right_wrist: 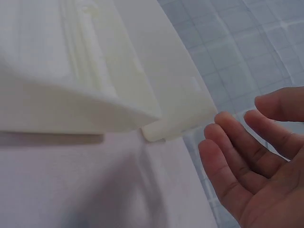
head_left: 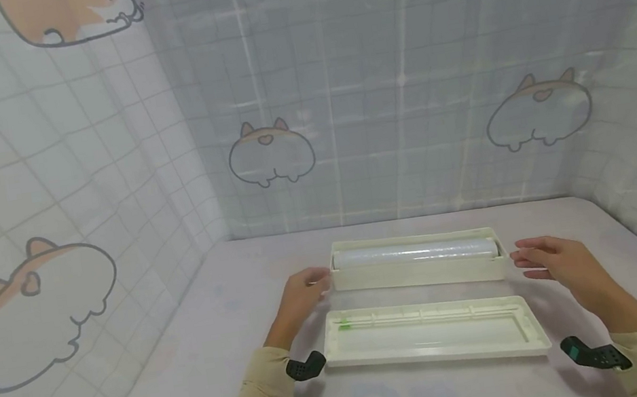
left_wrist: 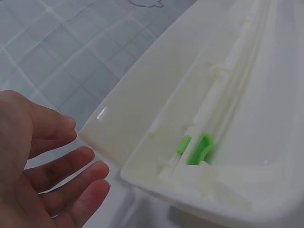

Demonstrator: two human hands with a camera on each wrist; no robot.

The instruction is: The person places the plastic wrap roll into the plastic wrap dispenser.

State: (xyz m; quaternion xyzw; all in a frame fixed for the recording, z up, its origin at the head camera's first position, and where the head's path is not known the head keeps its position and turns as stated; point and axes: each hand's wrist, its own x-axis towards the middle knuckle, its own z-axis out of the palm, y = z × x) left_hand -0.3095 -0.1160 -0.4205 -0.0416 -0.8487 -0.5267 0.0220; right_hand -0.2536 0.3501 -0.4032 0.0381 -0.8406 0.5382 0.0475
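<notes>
A cream plastic wrap box [head_left: 416, 275] stands uncovered on the table, and a roll of clear film [head_left: 413, 253] lies inside it. In front of the box, its long shallow lid [head_left: 426, 340] rests with the hollow side up. A small green slider [left_wrist: 199, 149] sits on a rail at the lid's left end. My left hand [head_left: 304, 297] is at the box's left end, fingers loosely bent; whether the fingertips touch it I cannot tell. At the opposite end my right hand [head_left: 566, 268] holds nothing, its relaxed fingers [right_wrist: 232, 156] close to the box's corner.
A pale table top [head_left: 233, 287] carries the box and lid. Behind it and along both sides hang grid-patterned sheets [head_left: 397, 145] with corgi drawings. A dark wrist device [head_left: 306, 366] is worn on each forearm, close to the lid's ends.
</notes>
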